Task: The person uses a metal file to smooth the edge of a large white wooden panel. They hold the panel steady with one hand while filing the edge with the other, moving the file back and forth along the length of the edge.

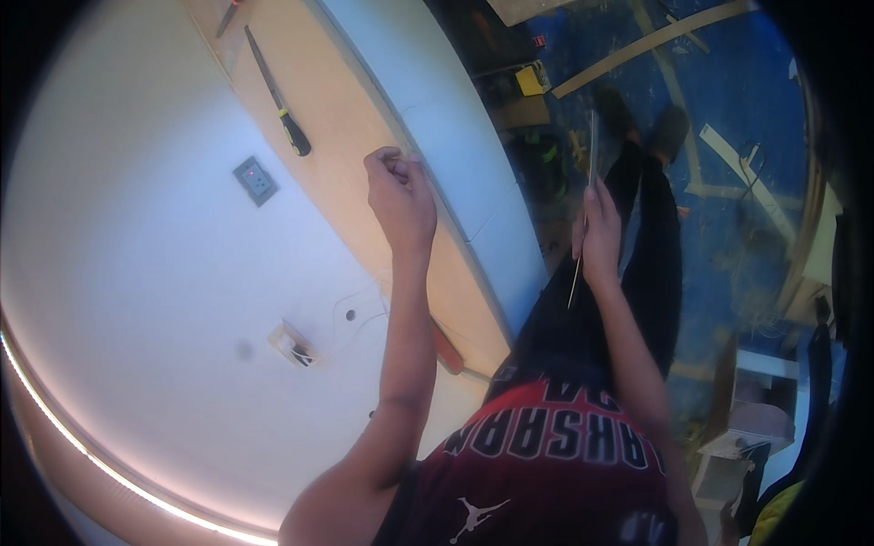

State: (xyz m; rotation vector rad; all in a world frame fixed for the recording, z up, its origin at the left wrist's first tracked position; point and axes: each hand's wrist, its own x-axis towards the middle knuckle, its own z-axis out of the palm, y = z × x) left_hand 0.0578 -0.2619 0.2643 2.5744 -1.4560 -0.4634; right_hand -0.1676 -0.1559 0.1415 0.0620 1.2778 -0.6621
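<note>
My left hand [403, 198] is over the front edge of a light wood-toned ledge [348, 198], its fingers curled. Whether it pinches something small is hidden. In my right hand [601, 232] is a long, thin, flat strip-like tool [592, 150], seen nearly edge-on and tapering to a narrow end near my leg. A file [283, 102] with a black and yellow handle lies on the ledge, beyond my left hand. Under my left forearm, a red-orange object [447, 348] is partly covered. Pale panels [457, 150] face the ledge's front.
A white wall [171, 259] holds a socket [256, 181] and an open box with wires [293, 345]. Another tool with a red handle [232, 8] lies at the far end. Wood offcuts [744, 177] litter the blue floor [724, 82]. Another person's hand [729, 522] shows at lower right.
</note>
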